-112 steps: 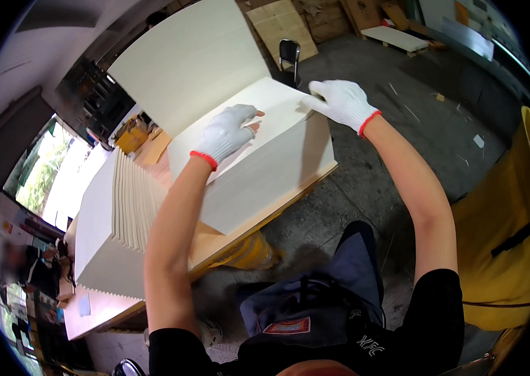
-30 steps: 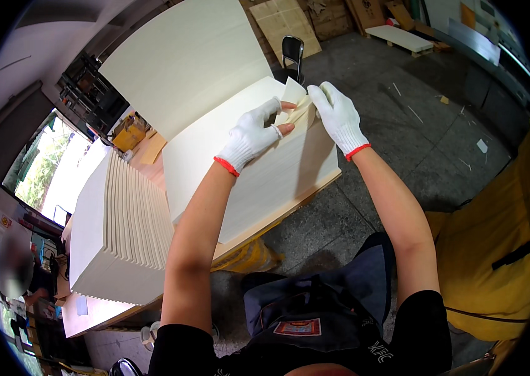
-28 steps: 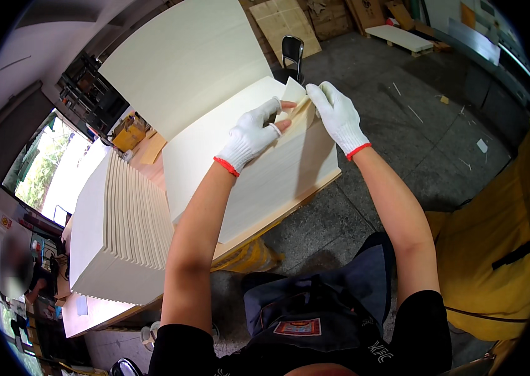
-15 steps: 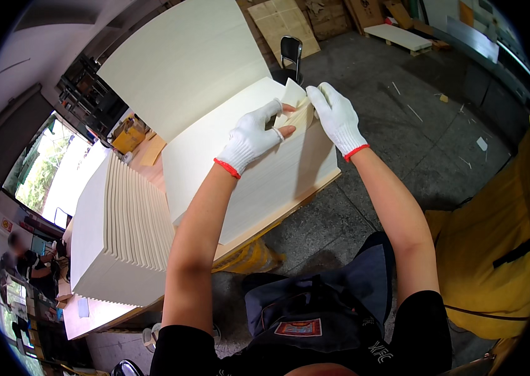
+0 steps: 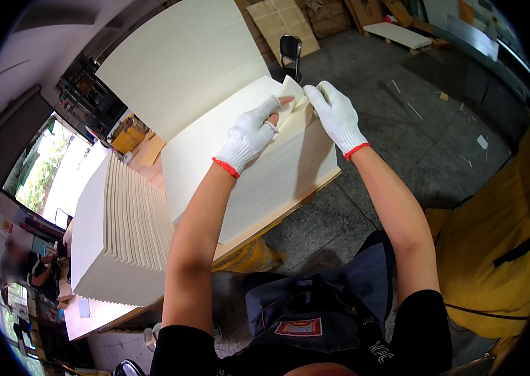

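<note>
A tall stack of large cream paper sheets (image 5: 271,194) lies on the table in front of me. At its near right corner, several sheets are lifted and curled up (image 5: 291,116). My right hand (image 5: 336,118), in a white knitted glove with a red cuff, pinches the edge of these sheets. My left hand (image 5: 247,136) wears a matching glove with bare thumb and index tips. Its index finger lies against the curled sheets, and the thumb is apart from it. Its other fingers are partly hidden.
Another stack of sheets (image 5: 136,222), fanned in steps, stands to the left. Behind rises a broad cream sheet or board (image 5: 183,66). A black chair (image 5: 290,50) stands beyond the stack. Yellow cloth (image 5: 490,238) hangs at right. A person (image 5: 36,269) is at far left.
My left hand has drawn back slightly left, and its thumb has come away from the curled sheets. My right hand stays at the corner, nearly unmoved.
</note>
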### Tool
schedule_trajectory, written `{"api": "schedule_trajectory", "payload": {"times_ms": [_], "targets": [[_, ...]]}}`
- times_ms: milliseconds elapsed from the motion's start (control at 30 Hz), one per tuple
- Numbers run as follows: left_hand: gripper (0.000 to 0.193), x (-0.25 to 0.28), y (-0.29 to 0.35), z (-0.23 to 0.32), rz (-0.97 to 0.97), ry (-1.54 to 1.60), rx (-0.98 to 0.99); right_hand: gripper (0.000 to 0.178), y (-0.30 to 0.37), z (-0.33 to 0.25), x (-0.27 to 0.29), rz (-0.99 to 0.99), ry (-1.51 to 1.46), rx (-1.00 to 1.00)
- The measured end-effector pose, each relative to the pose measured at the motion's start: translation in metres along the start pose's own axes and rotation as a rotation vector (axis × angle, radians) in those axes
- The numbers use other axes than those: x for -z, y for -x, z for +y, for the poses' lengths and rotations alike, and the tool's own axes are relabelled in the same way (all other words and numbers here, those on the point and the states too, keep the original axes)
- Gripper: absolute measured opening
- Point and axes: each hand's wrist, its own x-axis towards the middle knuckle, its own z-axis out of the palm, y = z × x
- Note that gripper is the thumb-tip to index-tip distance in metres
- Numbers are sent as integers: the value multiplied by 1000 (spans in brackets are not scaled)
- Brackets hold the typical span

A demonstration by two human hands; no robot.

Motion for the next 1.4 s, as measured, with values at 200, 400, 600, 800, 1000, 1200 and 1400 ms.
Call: {"api": "schedule_trajectory", "payload": {"times_ms": [200, 400, 600, 800, 1000, 1200, 1400], "targets": [[29, -1, 0, 17, -76, -10, 180, 53, 0, 3, -2, 40, -1, 13], [31, 2, 1, 15, -49, -52, 127, 54, 1, 1, -1, 19, -5, -7], [29, 4, 2, 11, -38, -16, 46, 55, 0, -2, 1, -5, -35, -14], [24, -3, -2, 0, -30, 0, 45, 53, 0, 1, -2, 14, -27, -22], [29, 0, -1, 17, -39, -152, 135, 53, 1, -1, 0, 16, -22, -31], [30, -1, -1, 10, -23, -139, 95, 53, 0, 0, -2, 30, -17, -18], [29, 0, 1, 19, -37, -50, 146, 54, 1, -2, 2, 2, -13, -28]]}}
